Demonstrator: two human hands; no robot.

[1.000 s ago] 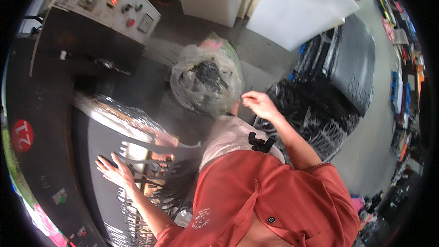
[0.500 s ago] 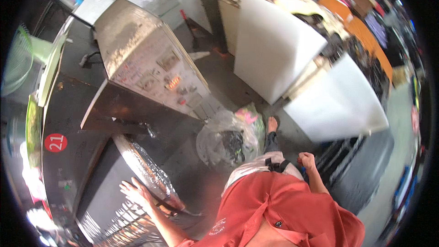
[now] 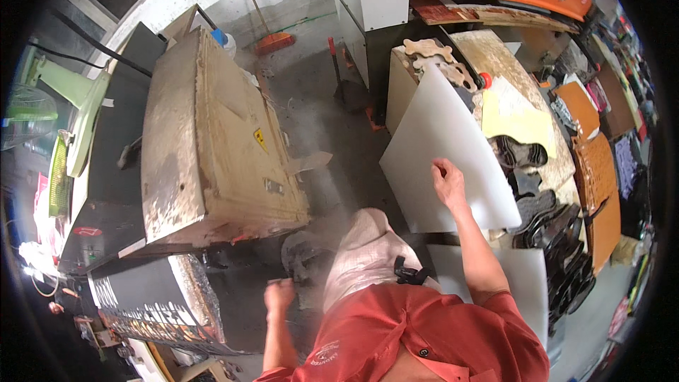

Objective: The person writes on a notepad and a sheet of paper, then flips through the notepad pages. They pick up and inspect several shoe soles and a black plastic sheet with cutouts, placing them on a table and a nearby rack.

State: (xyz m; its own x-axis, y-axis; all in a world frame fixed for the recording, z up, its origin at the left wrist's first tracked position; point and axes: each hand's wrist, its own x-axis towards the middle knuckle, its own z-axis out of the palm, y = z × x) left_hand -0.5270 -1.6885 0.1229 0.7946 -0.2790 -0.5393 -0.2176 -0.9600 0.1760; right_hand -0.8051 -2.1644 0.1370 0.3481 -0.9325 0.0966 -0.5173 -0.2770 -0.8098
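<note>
My left hand (image 3: 279, 295) hangs low at the left of my body, slightly blurred, its fingers curled in and nothing visible in them. Forward and to the right, my right hand (image 3: 448, 182) is over a large white board (image 3: 417, 148), its fingers bent together around nothing I can see. Whether it touches the board I cannot tell. A second white board (image 3: 453, 276) is partly hidden behind my right forearm. Left of my legs stands a worn beige cabinet (image 3: 233, 141) with a yellow warning label. A clear plastic bag (image 3: 304, 255) lies on the floor beside my leg.
Dark shoe soles (image 3: 534, 209) line the bench (image 3: 475, 42) at right. An orange broom (image 3: 274, 44) leans by the far wall, with a red-handled tool (image 3: 334, 64) nearer. A green fan (image 3: 32, 114) is at far left. A plastic-wrapped dark panel (image 3: 141, 290) lies lower left.
My view has turned and moved forward past the cabinet's control face. My left hand has gone from spread to curled; my right hand has come up and forward, over the white board.
</note>
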